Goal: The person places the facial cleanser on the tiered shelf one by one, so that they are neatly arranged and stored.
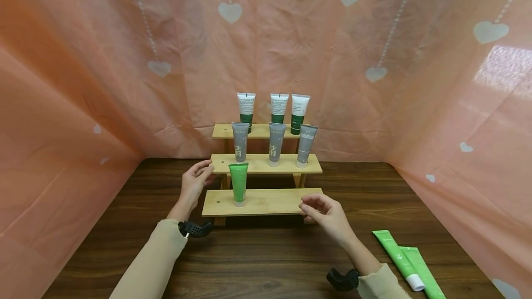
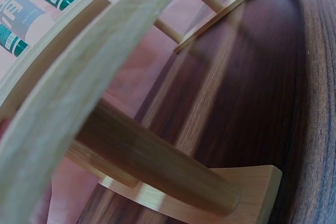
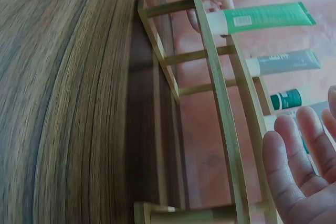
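Note:
A three-step wooden display stand (image 1: 270,202) stands on the table, a single upright green tube (image 1: 238,183) on the left of its lowest step. Beside the left end of the middle step is my left hand (image 1: 195,181), fingers loosely bent and fingertips right at the step's edge. My right hand (image 1: 328,218) is by the right end of the lowest step, with nothing in its relaxed fingers. Three grey tubes, one being the middle tube (image 1: 275,144), stand on the middle step. On the top step are three white-and-green tubes, including the rightmost one (image 1: 299,114).
Two more green tubes lie on the table at the front right, the nearer-in tube (image 1: 396,257) partly overlapping the outer tube (image 1: 424,273). A pink cloth (image 1: 187,105) with white hearts encloses the dark wooden table (image 1: 257,262) at the back and sides.

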A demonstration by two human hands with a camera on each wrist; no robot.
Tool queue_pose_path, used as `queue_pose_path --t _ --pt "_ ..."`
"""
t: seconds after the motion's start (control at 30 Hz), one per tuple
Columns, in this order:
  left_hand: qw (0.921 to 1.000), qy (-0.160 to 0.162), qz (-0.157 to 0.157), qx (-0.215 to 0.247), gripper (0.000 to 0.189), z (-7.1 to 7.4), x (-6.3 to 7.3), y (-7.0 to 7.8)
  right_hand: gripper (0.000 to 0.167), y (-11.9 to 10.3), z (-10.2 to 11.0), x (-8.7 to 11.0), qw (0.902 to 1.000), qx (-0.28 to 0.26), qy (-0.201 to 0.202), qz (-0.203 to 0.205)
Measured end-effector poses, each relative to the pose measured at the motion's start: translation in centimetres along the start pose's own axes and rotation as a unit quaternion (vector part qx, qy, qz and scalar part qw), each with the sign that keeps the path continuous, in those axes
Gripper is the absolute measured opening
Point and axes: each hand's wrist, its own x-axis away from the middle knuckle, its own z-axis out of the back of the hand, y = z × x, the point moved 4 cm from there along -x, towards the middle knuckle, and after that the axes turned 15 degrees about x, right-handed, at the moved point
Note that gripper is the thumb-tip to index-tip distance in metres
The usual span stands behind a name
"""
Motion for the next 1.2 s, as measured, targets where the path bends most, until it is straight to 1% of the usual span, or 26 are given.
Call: queue_pose_path --t 0.17,0.37,0.47,0.7,0.87,1.1,1.2 --pt "0.9999 0.004 -0.008 -0.010 0.042 0.1 -0.2 -0.3 0.029 0.4 1.2 0.7 0.9998 0.017 0.009 0.007" --pt "0.9998 0.007 -0.014 -0.008 0.038 0.1 -0.2 -0.3 0.034 1.3 2.5 1.6 0.9995 0.017 0.009 -0.026" --pt "0.9998 0.009 -0.013 -0.013 0.038 0.1 -0.2 -0.3 0.035 1.8 3.2 2.1 0.9990 0.027 0.011 -0.034" --pt "0.9999 0.006 -0.009 -0.013 0.040 0.1 -0.2 -0.2 0.029 2.6 5.0 3.3 0.9983 0.044 0.030 -0.023" --pt "0.9999 0.001 -0.004 -0.013 0.044 0.1 -0.2 -0.1 0.025 3.1 6.3 4.0 0.9974 0.056 0.039 -0.024" --pt "0.9999 0.006 -0.002 -0.013 0.043 0.1 -0.2 -0.2 0.025 3.8 8.4 5.1 0.9956 0.078 0.042 -0.031" --pt "0.9999 0.007 0.001 -0.015 0.043 0.1 -0.3 -0.2 0.027 4.0 9.4 5.6 0.9945 0.087 0.038 -0.045"
